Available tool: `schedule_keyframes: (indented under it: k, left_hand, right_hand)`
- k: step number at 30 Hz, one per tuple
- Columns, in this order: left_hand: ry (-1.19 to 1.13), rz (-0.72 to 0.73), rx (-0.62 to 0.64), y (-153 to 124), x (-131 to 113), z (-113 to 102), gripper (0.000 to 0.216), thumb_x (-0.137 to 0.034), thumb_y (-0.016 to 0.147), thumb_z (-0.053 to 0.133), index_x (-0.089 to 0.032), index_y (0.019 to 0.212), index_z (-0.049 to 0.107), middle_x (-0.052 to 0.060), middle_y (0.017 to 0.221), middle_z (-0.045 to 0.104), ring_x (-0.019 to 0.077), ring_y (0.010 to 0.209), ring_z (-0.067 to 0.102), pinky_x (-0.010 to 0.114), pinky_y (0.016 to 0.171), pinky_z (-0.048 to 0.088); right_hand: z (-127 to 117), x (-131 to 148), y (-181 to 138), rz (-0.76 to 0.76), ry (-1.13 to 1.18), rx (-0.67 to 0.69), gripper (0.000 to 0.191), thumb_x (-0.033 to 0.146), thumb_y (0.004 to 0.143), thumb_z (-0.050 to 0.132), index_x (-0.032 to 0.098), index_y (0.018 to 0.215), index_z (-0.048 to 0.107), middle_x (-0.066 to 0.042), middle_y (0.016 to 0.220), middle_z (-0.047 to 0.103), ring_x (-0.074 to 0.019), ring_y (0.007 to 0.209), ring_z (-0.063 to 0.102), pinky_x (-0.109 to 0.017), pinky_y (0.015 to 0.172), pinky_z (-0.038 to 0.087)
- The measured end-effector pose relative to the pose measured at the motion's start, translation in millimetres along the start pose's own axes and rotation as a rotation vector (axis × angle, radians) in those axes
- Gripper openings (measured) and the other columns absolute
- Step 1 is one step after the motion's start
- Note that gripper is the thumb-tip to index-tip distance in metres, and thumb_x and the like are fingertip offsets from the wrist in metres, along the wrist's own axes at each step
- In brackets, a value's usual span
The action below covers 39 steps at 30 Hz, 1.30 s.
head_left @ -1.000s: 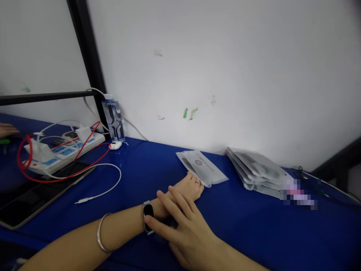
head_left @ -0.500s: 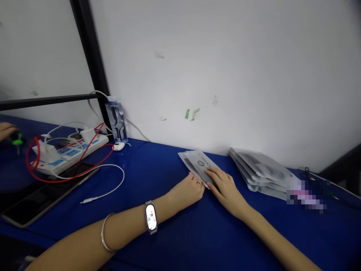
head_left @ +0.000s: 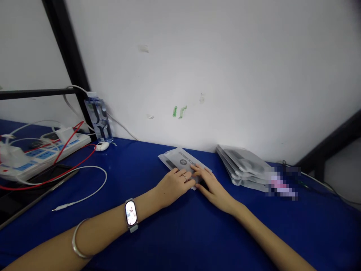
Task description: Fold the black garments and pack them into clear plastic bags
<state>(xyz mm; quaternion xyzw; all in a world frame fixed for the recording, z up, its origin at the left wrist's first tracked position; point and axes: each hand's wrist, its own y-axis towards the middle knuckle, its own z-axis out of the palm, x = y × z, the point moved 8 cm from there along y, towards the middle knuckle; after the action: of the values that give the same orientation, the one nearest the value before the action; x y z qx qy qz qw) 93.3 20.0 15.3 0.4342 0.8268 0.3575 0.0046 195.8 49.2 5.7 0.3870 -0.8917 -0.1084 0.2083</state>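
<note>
Close to the middle of the back edge of the desk [head_left: 135,169], one translucent printed packet [head_left: 183,160] is being touched at its near side by both hands. Its left part is being partly covered by the left hand [head_left: 177,184], whose fingers are curled; its right part is being touched by the right hand [head_left: 213,190], whose fingers are half open and bent. Whether a grip is being kept by either hand cannot be told. The handling is probably being done best when the packet is being steadied by one hand and pressed only lightly by the other, without creasing. Rightward, near the back edge, several similar packets are being carried in one pile [head_left: 249,160], their exact number unclear. Toward the back left corner, one bottle [head_left: 98,118], one power strip [head_left: 49,154] and one small white case [head_left: 102,146] are being counted.
</note>
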Motion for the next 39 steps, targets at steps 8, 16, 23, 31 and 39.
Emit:
schedule_keyframes:
  k: [8,16,23,31,39]
  left_hand:
    - [-0.1,-0.013,-0.02,0,6,0,0.017,-0.022,0.095,0.046,-0.017,0.088,0.06,0.002,0.08,0.063,0.0159,0.075,0.058,0.031,0.068,0.04]
    - [0.001,0.13,-0.085,2,-4,-6,0.022,-0.011,0.094,0.044,-0.016,0.077,0.058,0.001,0.076,0.062,0.0154,0.077,0.055,0.032,0.073,0.039]
    - [0.151,0.13,-0.012,-5,27,-1,0.023,-0.007,0.092,0.044,-0.015,0.075,0.058,0.002,0.073,0.061,0.0162,0.079,0.055,0.031,0.072,0.038]
    - [0.184,0.017,0.079,-30,76,-9,0.016,-0.014,0.09,0.051,-0.017,0.076,0.058,0.002,0.074,0.062,0.0177,0.079,0.054,0.03,0.069,0.034]
    - [0.134,0.001,0.04,-37,81,-23,0.018,-0.015,0.091,0.047,-0.018,0.078,0.06,0.003,0.08,0.063,0.0176,0.081,0.055,0.031,0.073,0.038]
  right_hand:
    - [-16,38,-2,-0.15,-0.144,-0.157,0.004,0.018,0.088,0.052,0.019,0.091,0.054,-0.005,0.09,0.06,-0.0197,0.091,0.054,-0.042,0.089,0.041]
    - [-8,56,-2,-0.34,-0.455,-0.206,0.022,0.012,0.094,0.042,0.017,0.078,0.056,-0.005,0.08,0.06,-0.019,0.086,0.052,-0.037,0.083,0.04]
    - [-15,29,1,-0.315,-0.625,-0.212,0.023,0.008,0.09,0.042,0.018,0.075,0.057,-0.007,0.075,0.057,-0.0228,0.087,0.049,-0.038,0.08,0.039]
    - [-27,-13,1,-0.121,-0.715,-0.172,0.019,0.004,0.081,0.046,0.018,0.071,0.055,-0.008,0.073,0.055,-0.0233,0.08,0.046,-0.036,0.07,0.036]
    - [-32,-17,-2,-0.054,-0.726,-0.209,0.018,0.005,0.083,0.045,0.018,0.075,0.055,-0.008,0.075,0.056,-0.0239,0.081,0.047,-0.035,0.068,0.036]
